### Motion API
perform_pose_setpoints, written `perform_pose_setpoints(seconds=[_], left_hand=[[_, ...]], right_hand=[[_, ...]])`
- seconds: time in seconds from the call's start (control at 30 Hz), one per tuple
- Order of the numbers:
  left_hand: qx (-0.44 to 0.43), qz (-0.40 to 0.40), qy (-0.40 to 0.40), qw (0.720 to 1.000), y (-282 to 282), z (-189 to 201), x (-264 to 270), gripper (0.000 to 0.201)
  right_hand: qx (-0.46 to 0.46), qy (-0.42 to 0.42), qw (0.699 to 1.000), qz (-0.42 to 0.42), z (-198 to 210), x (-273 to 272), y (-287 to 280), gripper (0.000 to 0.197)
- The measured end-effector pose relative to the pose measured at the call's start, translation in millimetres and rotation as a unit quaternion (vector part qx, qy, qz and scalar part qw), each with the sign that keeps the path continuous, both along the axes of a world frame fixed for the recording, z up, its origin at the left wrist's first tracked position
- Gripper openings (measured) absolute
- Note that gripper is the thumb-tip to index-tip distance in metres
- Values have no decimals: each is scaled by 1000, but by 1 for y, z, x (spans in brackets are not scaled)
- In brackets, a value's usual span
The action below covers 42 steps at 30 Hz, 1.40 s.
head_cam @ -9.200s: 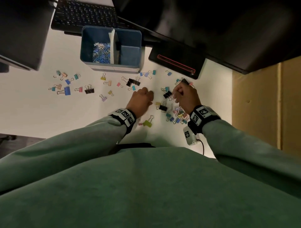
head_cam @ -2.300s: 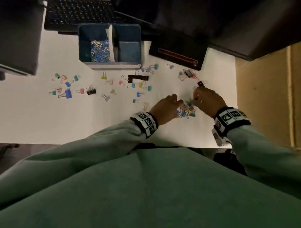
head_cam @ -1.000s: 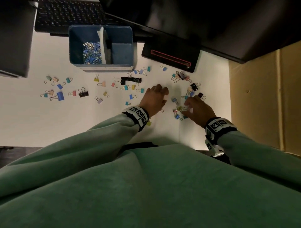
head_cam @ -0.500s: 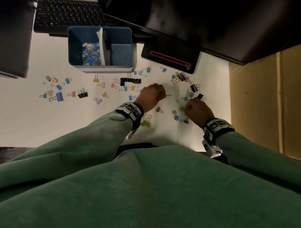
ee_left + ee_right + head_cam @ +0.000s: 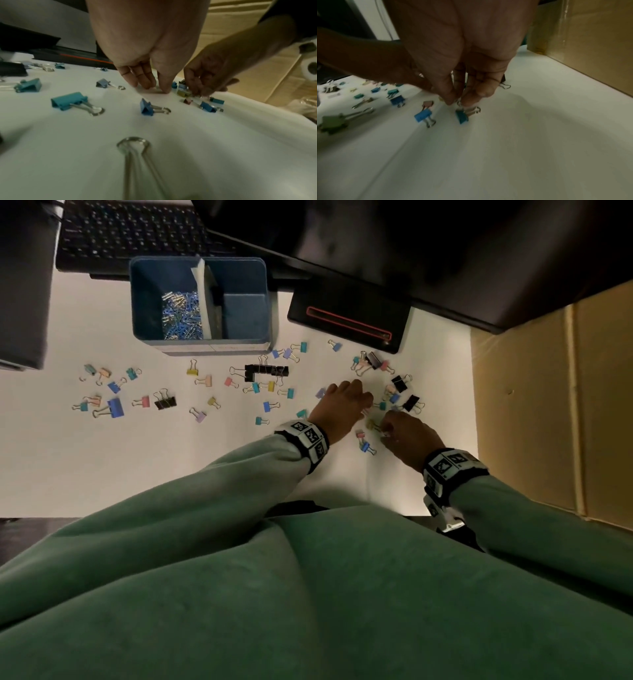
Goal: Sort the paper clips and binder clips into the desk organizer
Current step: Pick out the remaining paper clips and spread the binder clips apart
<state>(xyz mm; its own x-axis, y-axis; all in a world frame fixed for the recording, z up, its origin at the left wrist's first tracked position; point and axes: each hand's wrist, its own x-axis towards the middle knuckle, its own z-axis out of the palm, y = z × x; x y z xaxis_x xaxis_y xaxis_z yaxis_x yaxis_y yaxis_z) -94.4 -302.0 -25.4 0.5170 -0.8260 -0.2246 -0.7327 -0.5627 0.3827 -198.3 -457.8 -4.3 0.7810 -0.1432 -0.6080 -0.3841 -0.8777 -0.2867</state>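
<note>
The blue desk organizer [image 5: 205, 346] stands at the back, with paper clips [image 5: 181, 316] in its left compartment; its right one shows only blue floor. Coloured and black binder clips [image 5: 267, 370] lie scattered across the white table. My left hand [image 5: 363, 402] [image 5: 152, 86] points its straight fingers down onto the table beside a small cluster of clips [image 5: 183, 93]. My right hand [image 5: 385, 433] [image 5: 457, 102] pinches a small wire loop just above a teal binder clip [image 5: 462, 117]. I cannot tell whether the loop is that clip's handle or a loose paper clip.
A black keyboard [image 5: 130, 231] and a black stand with a red line [image 5: 346, 320] sit behind the organizer. A cardboard box [image 5: 555, 405] borders the table on the right. A dark block [image 5: 20, 285] is at the far left. A large binder clip's handle [image 5: 135, 155] lies under my left wrist.
My left hand has moved right toward the right hand, and its fingers have straightened onto the table. The thin clip near its fingertips is out of sight. The right hand has uncurled into a pinch.
</note>
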Motion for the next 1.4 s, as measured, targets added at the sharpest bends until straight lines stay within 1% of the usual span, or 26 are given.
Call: perform_pose_setpoints(seconds=[0.07,0.13,0.2,0.23,0.3,0.37,0.4,0.43,0.47,0.5,0.57,0.63,0.67,0.7,0.77,0.8,0.83,0.87,0.9,0.97,1.03,1.1,1.17,1.23,1.3,1.4], left_hand=[[10,-16,-17,1000,-2,0,1,32],[21,-25,-28,999,1,-3,2,30],[29,-24,-34,999,7,-4,2,28],[28,-24,-29,999,11,-5,2,27],[18,-25,-10,999,21,-1,5,23],[-28,-5,13,999,34,13,14,16],[-70,26,10,997,42,22,22,14],[-119,78,-4,990,52,31,32,12],[-165,144,-23,975,63,40,44,9],[-198,213,-44,956,76,49,58,8],[-231,341,-92,906,109,64,89,12],[-211,438,-132,864,143,69,121,18],[-175,471,-145,852,156,69,135,22],[-119,493,-150,849,166,67,145,25],[-16,509,-142,849,173,65,155,28],[1,510,-142,849,171,66,154,29],[-10,503,-149,851,165,68,149,30],[-46,484,-160,859,152,68,140,31],[-95,449,-161,874,135,66,127,30],[-174,330,-113,921,91,56,93,26],[-182,218,-55,957,43,41,64,23],[-135,159,-6,978,4,23,47,38],[-62,128,14,990,-19,7,43,53],[-19,118,14,993,-29,-1,43,56],[-20,118,14,993,-28,-5,43,50],[-57,141,30,988,-14,-6,43,44]], right_hand=[[-8,-40,999,-23,6,5,-3,15],[-48,-125,989,-55,11,10,-9,17],[-93,-191,973,-89,13,15,-18,31],[-102,-192,971,-95,13,17,-22,42],[-82,-150,980,-99,10,21,-23,58],[-35,-114,987,-106,1,25,-16,63],[-14,-114,987,-111,-4,26,-11,61],[2,-124,986,-114,-9,28,-6,57],[13,-136,984,-116,-13,29,-2,50],[19,-148,982,-115,-15,30,2,41],[20,-164,981,-103,-18,33,7,24],[32,-171,980,-100,-17,37,9,13],[46,-171,978,-110,-16,39,9,9],[62,-170,976,-123,-14,41,6,5],[87,-177,969,-150,-12,42,-3,4],[95,-184,964,-165,-11,40,-9,5],[98,-190,960,-179,-9,39,-15,5],[94,-194,958,-189,-8,35,-22,6],[85,-193,959,-191,-8,31,-28,6],[65,-183,964,-180,-8,22,-35,9],[69,-168,967,-177,-6,15,-35,17],[83,-135,972,-174,-3,9,-30,38],[93,-101,978,-157,1,4,-22,60],[82,-88,986,-118,1,2,-16,70],[48,-82,993,-74,-2,6,-12,67],[27,-95,994,-50,-6,16,-11,42]])
